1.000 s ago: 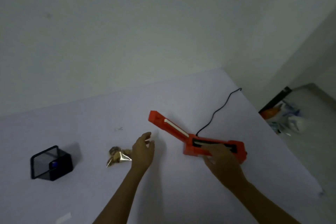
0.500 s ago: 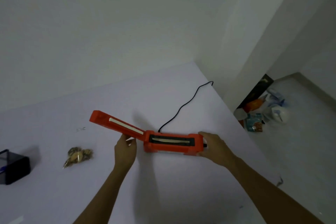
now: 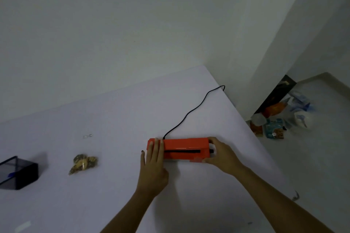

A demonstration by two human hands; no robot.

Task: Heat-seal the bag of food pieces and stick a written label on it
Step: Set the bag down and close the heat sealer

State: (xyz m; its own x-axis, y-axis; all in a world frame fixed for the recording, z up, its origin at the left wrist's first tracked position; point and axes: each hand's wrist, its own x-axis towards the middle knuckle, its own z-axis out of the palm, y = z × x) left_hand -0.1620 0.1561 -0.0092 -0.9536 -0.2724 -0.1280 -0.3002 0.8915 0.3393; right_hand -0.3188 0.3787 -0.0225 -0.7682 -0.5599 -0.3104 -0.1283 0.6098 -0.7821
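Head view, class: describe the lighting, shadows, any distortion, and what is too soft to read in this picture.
Head view: dim, flat light. Soft shadows sit beside the black box and under the left hand and right hand on the orange sealer. Wide-angle bending slants the table edge and walls. The bag of food pieces is soft, and the floor clutter is unreadable.

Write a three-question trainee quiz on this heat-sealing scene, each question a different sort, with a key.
1. True or false: the clear plastic bag of brown food pieces lies inside the orange plastic heat sealer.
2. Which hand lies flat across the sealer's left end? A) left hand B) right hand
3. Fill in: the black power cord runs from the sealer towards the white table's ____ edge.

Key: 1 false; 2 A; 3 far.
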